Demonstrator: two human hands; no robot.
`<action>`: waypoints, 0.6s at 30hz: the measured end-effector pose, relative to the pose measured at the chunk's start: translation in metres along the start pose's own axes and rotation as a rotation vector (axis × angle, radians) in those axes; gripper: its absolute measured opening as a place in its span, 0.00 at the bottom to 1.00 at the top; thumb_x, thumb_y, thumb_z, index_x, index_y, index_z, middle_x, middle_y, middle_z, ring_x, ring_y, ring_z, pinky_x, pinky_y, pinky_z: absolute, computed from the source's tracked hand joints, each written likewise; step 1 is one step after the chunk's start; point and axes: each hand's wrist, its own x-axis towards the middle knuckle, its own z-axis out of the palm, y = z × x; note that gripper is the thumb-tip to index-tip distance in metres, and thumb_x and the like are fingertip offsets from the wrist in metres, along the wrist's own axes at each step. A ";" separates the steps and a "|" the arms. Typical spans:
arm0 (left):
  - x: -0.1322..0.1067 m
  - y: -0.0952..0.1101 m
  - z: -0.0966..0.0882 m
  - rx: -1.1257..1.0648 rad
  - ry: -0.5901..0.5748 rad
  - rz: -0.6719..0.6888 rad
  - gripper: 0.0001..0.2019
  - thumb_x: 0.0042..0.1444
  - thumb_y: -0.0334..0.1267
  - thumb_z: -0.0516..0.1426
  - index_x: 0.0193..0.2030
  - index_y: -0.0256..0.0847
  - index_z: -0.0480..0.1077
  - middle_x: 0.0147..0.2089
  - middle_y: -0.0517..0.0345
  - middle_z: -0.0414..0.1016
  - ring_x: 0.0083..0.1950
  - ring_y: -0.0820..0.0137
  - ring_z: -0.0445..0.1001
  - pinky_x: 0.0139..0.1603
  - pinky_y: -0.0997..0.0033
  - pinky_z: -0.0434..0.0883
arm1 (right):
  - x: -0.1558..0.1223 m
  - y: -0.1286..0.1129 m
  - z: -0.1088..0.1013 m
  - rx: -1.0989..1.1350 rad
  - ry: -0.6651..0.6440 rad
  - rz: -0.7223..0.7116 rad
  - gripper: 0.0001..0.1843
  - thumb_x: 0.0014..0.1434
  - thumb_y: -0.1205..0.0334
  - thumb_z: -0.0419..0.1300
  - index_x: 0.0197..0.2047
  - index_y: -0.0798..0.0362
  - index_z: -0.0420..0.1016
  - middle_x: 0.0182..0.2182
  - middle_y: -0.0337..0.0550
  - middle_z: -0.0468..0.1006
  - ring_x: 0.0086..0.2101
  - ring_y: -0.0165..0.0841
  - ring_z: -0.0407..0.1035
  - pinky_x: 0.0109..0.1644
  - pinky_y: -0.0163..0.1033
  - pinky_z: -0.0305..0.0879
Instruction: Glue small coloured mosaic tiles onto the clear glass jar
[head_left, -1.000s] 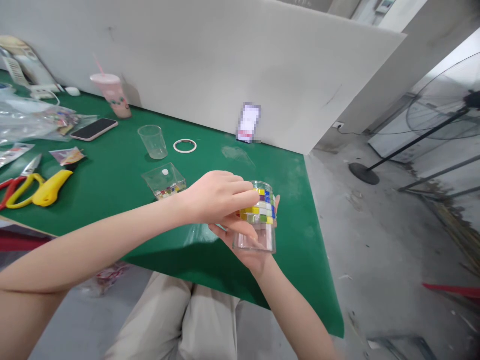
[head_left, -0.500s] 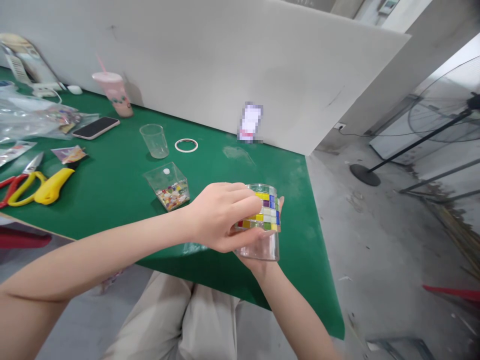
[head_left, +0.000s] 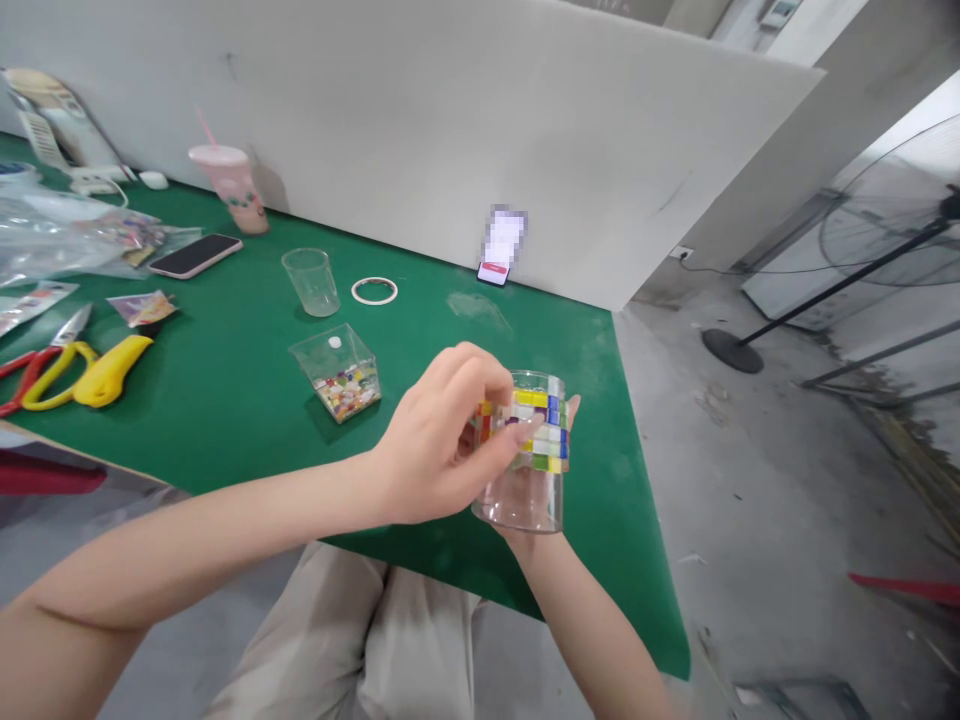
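Observation:
A clear cup [head_left: 525, 505] carries rows of small coloured mosaic tiles [head_left: 546, 432] around its upper half; its lower half is bare. My right hand [head_left: 574, 408] holds it from behind and underneath, most of its fingers hidden by the cup. Across the near left side lies my left hand [head_left: 442, 440], its fingers curled against the cup's upper edge and its thumb resting on the tiles. Left of my hands, a clear angular container [head_left: 341, 375] holds loose coloured tiles [head_left: 349, 395].
Behind the container stand a clear empty cup [head_left: 311, 283] and a white ring [head_left: 374, 291]. A phone [head_left: 501, 245] leans on the white partition [head_left: 375, 120]. Farther left are scissors [head_left: 56, 365], a yellow-handled tool [head_left: 112, 370], another phone [head_left: 196, 256], a pink tumbler [head_left: 234, 190] and plastic bags [head_left: 60, 235].
My left hand has loosened its wrap, with the fingers drawn up and back and the thumb moved higher on the tiles. The cup has shifted slightly right and down.

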 end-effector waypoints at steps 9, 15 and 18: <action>-0.027 0.018 0.007 -0.463 -0.087 -0.505 0.29 0.56 0.40 0.60 0.61 0.53 0.51 0.67 0.50 0.54 0.59 0.61 0.68 0.42 0.66 0.77 | -0.003 -0.004 0.006 0.030 0.077 0.213 0.36 0.46 0.24 0.50 0.36 0.47 0.75 0.29 0.41 0.77 0.41 0.42 0.74 0.43 0.51 0.74; -0.036 0.025 0.008 -0.483 -0.081 -0.550 0.37 0.57 0.41 0.59 0.68 0.56 0.43 0.72 0.52 0.49 0.65 0.56 0.62 0.55 0.59 0.74 | -0.007 -0.005 0.018 0.000 0.210 0.196 0.35 0.52 0.26 0.40 0.37 0.45 0.73 0.29 0.38 0.78 0.39 0.38 0.75 0.42 0.48 0.75; -0.037 0.026 0.009 -0.445 -0.087 -0.508 0.38 0.57 0.41 0.59 0.69 0.56 0.43 0.72 0.52 0.48 0.68 0.55 0.57 0.56 0.59 0.72 | -0.012 -0.007 0.025 0.033 0.232 0.187 0.33 0.56 0.29 0.38 0.35 0.43 0.73 0.29 0.33 0.79 0.32 0.33 0.75 0.42 0.46 0.75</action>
